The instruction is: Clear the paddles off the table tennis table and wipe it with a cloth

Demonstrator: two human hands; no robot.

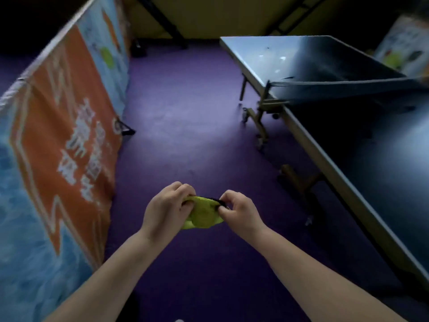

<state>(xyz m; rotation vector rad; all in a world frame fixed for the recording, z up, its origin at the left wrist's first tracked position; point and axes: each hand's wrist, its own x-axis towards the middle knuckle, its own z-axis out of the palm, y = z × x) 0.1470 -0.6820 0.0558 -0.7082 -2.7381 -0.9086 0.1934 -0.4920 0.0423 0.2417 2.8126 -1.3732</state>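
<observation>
Head cam, dim room, some motion blur. Both bare forearms reach fwd over the floor (185, 112), which is purple carpet w/ a short, matte pile. Cloth (204, 216) is held in mid-air betw. the two hands, off to the left of the bench (383, 163), not touching it. Cloth is yellow-green, soft and nubby-looking (terry or microfibre, can't tell which), bunched into a rounded, lumpy wad w/ a thin dark strip along its upper edge. Left hand (166, 209) is at the wad's left end, its fingers (183, 189) curled in and pinching the upper-left fold. Right hand (240, 211) is at the right end, thumb and forefinger pinching the dark-trimmed edge, other fingers tucked. The dark-trimmed top edge runs betw. the two grips. Bench is a table-tennis top: hard flat slab, dark blue, smooth and semi-gloss, pale band along the rim, straight edge running diagonally down to the lower right. Net (348, 83) crosses it, thin and taut, clamped at a post on the near side. Far half (290, 59) catches glare, pale sheen, a few small flecks on it, too blurred to ID. Under the bench a tan metal tube frame (257, 122) on small castors. At left a barrier (58, 135) of printed fabric on a rail, orange panel on blue, white characters, cloth slightly rippled. A second printed panel (404, 47) stands beyond the bench at far right, blurred.
</observation>
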